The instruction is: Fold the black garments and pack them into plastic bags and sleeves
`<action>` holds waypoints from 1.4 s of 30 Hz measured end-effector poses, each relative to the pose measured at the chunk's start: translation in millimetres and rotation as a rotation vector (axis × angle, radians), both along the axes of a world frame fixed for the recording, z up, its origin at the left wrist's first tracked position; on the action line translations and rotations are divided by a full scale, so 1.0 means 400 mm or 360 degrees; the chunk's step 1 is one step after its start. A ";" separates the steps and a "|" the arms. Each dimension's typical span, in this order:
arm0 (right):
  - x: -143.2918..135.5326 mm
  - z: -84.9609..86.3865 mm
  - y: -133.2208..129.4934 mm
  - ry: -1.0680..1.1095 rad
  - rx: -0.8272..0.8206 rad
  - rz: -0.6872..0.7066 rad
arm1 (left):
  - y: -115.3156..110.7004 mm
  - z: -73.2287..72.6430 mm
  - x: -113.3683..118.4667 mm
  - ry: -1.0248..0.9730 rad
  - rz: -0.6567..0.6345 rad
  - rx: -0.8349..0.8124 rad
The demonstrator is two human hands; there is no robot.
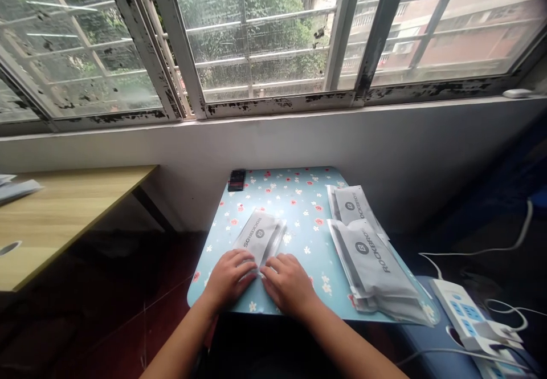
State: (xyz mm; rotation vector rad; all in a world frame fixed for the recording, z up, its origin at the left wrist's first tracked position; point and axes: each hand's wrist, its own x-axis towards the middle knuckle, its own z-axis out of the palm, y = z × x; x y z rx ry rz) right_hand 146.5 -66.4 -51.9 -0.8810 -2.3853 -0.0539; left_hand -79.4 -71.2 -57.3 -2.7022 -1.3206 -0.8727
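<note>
Head view: left hand (231, 276) and right hand (289, 283), fingers narrow, pinch the near end of a frosted-white rectangular plastic pouch (258, 234) on the blue floral counter (301, 265); matching filled pouches (376, 262) lie rightward, this one apparently unfinished.

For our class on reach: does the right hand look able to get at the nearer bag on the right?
Probably yes: only tabletop shows between the right hand and that bag, which nothing covers.

Daylight enters through the bright windows (265, 43), leaving the floor (166, 299) in deep shadow.
</note>
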 end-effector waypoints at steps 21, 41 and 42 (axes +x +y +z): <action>0.021 -0.010 0.043 -0.0118 0.0161 0.0067 | -0.006 0.002 0.045 -0.0090 0.0082 0.0048; 0.086 0.084 0.010 0.0238 0.0211 -0.0046 | -0.086 0.129 0.044 -0.0708 -0.0167 0.0258; 0.103 0.094 0.012 0.0264 0.0188 -0.0095 | -0.093 0.142 0.036 -0.0808 -0.0178 0.0255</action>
